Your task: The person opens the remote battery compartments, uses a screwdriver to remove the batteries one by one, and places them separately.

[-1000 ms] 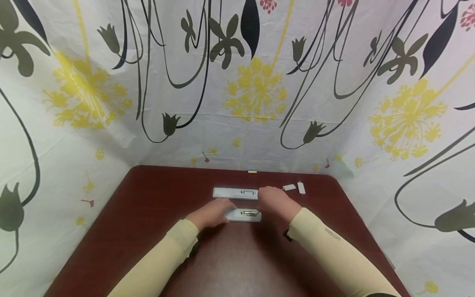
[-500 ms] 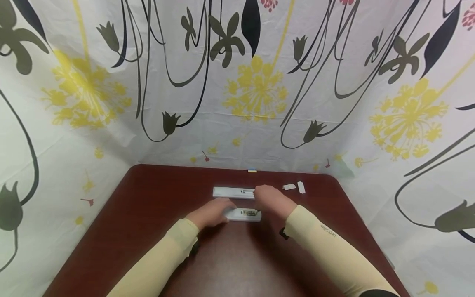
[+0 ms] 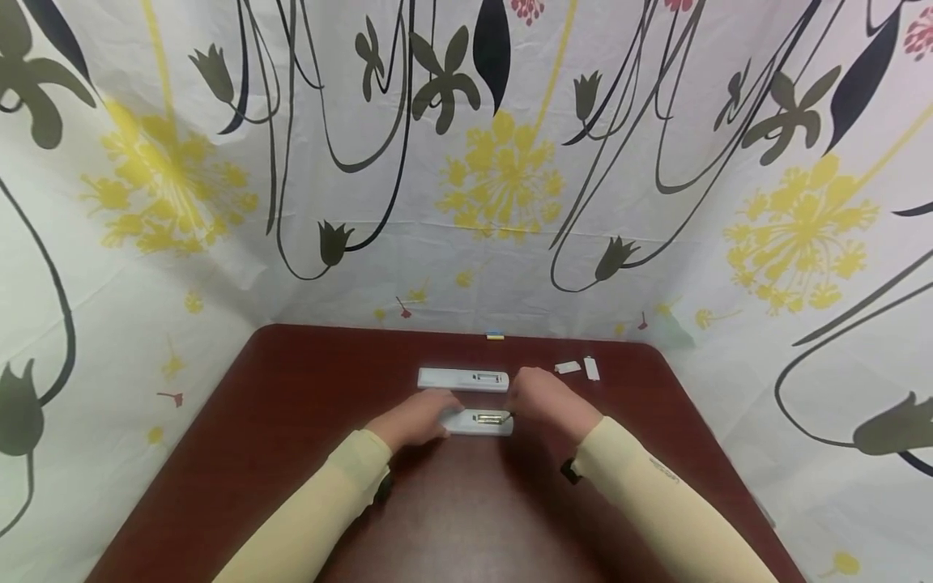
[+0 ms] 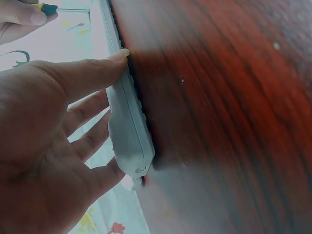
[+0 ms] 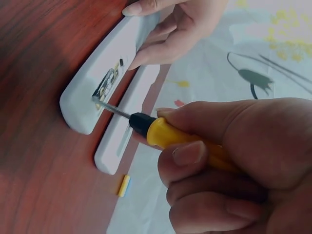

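A white remote control lies face down on the table, its battery compartment uncovered. My left hand grips its left end, thumb along the near edge and fingers along the far edge, as the left wrist view shows. In my right hand is a screwdriver with a yellow and black handle, held between thumb and curled fingers. The metal shaft slants toward the remote, its tip right at the end of the battery compartment. A second white remote control lies parallel behind the first.
Two small white covers lie at the back right of the dark red table. A small blue and yellow block sits at the back edge. Patterned cloth hangs around the table's back and sides.
My right hand shifted slightly left, then back to the right, uncovering the right end of the far remote control. The left hand and the gripped remote stay in place.
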A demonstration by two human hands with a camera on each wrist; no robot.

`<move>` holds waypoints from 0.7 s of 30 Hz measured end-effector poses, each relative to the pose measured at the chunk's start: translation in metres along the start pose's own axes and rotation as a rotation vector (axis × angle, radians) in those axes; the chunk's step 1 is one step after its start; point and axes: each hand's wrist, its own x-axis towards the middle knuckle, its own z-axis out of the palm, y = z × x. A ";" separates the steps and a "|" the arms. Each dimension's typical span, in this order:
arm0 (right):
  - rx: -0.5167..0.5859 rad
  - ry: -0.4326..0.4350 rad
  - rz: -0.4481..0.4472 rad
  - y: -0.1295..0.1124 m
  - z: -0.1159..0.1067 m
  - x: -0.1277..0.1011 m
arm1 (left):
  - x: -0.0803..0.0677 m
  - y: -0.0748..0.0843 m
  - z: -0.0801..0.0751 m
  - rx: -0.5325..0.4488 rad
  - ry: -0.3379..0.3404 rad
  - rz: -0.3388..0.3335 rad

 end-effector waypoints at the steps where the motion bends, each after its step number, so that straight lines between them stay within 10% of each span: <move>1: -0.087 -0.039 0.066 -0.013 -0.015 0.001 | 0.000 0.000 0.000 -0.006 -0.001 -0.001; 13: -0.010 -0.054 0.103 -0.004 -0.019 -0.003 | -0.002 0.000 -0.001 -0.034 0.010 0.000; 21: 0.251 0.145 0.252 0.012 -0.023 -0.003 | -0.005 0.000 -0.003 -0.041 0.020 0.010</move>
